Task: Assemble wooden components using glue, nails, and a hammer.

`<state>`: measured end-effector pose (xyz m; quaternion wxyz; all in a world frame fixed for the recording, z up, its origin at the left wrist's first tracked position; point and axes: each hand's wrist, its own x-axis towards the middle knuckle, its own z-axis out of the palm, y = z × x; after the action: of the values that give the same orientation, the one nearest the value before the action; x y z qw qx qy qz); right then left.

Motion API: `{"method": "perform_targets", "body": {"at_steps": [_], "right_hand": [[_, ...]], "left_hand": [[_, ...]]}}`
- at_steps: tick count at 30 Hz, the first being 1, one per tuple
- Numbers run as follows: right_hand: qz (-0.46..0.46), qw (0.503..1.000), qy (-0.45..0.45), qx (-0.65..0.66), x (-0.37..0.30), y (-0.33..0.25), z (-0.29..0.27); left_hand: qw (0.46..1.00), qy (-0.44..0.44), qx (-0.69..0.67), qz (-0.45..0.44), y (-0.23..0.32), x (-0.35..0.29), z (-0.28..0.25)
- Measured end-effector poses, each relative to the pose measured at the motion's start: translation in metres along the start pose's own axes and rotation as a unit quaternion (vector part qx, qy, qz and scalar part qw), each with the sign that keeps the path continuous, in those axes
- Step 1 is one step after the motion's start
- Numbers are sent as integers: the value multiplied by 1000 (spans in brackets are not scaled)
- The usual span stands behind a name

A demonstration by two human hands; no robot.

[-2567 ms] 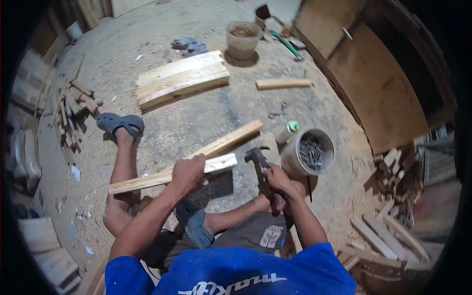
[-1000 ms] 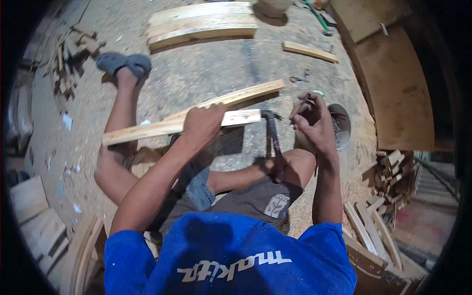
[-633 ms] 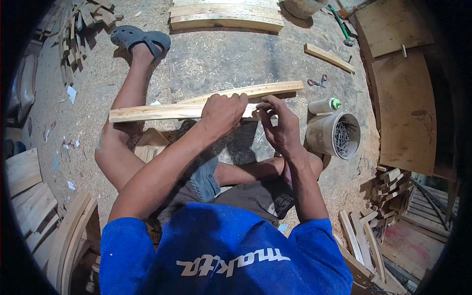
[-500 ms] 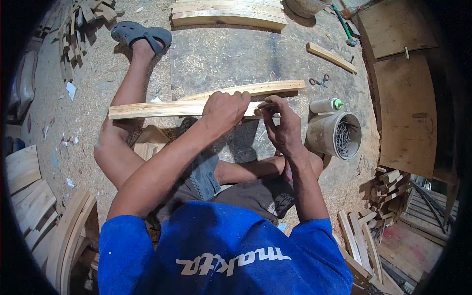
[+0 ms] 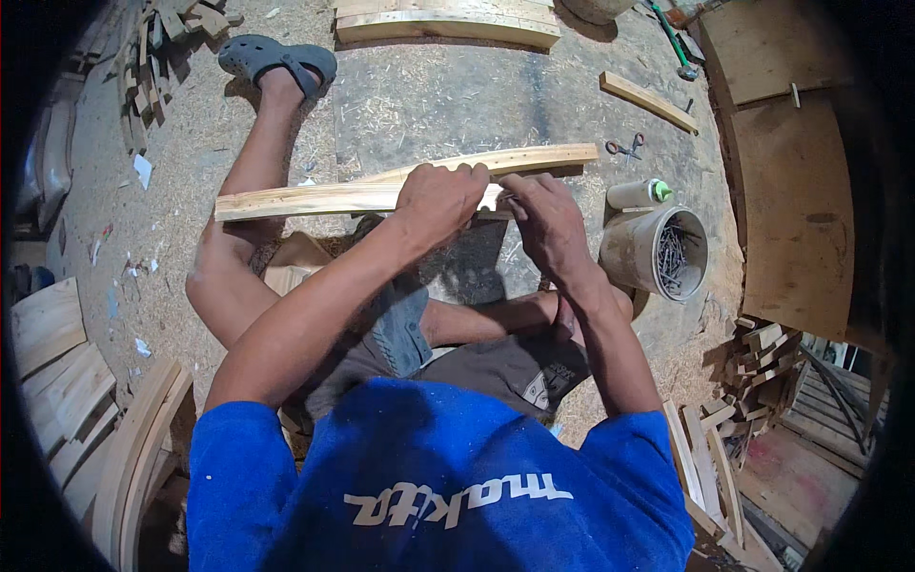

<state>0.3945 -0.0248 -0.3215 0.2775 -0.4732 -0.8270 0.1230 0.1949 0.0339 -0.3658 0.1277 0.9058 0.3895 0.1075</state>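
Observation:
A pale, slightly curved wooden strip (image 5: 305, 202) lies crosswise in front of me, its left end over my left leg. My left hand (image 5: 440, 198) is wrapped over it right of its middle, knuckles up. At its right end, my right hand (image 5: 548, 214) is closed with bent fingers on the wood; whether anything small is also pinched there is hidden. Just beyond lies a second curved wooden strip (image 5: 534, 155) with small dark marks along it, partly covered by the first. A plastic bucket of nails (image 5: 637, 250) tips toward the right beside my right hand.
A white bottle with a green cap (image 5: 634, 195) lies behind the bucket. Farther off are scissors (image 5: 624, 146), a short wooden bar (image 5: 648, 101), a green-handled hammer (image 5: 675, 40) and stacked boards (image 5: 448, 29). Wood scraps (image 5: 143, 71) lie far left; curved pieces (image 5: 133, 462) stand near left.
My right hand has turned so its back faces up, fingers bent over the strip's end. The strip has tilted a little; my left hand keeps its grip.

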Motion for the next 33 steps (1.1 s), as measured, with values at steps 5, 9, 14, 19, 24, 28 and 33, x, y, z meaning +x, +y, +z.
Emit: {"method": "perform_targets", "body": {"at_steps": [5, 9, 14, 19, 24, 28, 33], "right_hand": [[6, 999, -6, -36, -9, -10, -13], [244, 931, 251, 105, -60, 10, -26], [488, 865, -80, -80, -139, 57, 7], [527, 845, -86, 24, -163, 56, 20], [441, 891, 104, 9, -148, -6, -55], [240, 952, 182, 65, -114, -70, -95], [36, 930, 301, 208, -95, -118, -109]], "left_hand": [[994, 79, 76, 12, 4, -7, -6], [996, -3, 81, -25, 6, -10, -5], [999, -6, 41, -11, 2, -6, -4], [999, 5, 34, -5, 0, -4, -5], [1000, -12, 20, -17, 6, -6, -10], [1000, -4, 16, -19, 9, -5, -12], [1000, 2, 20, -16, 8, -7, -7]]}}
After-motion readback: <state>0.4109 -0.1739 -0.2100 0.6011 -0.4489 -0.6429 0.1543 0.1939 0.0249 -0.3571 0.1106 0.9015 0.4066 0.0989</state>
